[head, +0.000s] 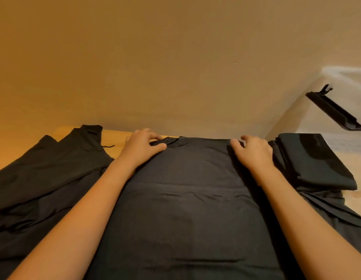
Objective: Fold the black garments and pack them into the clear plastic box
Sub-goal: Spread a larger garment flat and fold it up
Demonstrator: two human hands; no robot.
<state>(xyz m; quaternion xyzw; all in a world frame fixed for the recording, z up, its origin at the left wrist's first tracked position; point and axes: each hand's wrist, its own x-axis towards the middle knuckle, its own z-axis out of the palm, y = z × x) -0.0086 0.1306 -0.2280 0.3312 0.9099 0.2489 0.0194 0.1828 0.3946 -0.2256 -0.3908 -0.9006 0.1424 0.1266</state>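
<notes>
Reaching forward with both bare arms, you hold the far edge of a black garment [185, 199] spread flat before you on a wooden table [115, 138]. Your left hand [142, 147] pinches the garment's far left corner, bunching cloth between thumb and curled fingers. Your right hand [253, 151] grips its far right corner, fingers curled over the edge and thumb on top. Left of the garment, touching it, lies a loose heap [44, 178] of more black clothes, with a thin cord [107, 146] trailing onto the wood. Right of the garment, just beside your right hand, sits a folded stack [313, 160] of black cloth. Beyond that stack, further right of the garment, a black frame [335, 110] with a clip tilts against a pale shape [345, 75], see-through and too blurred to identify. A plain wall [155, 57] rises behind the garment.
</notes>
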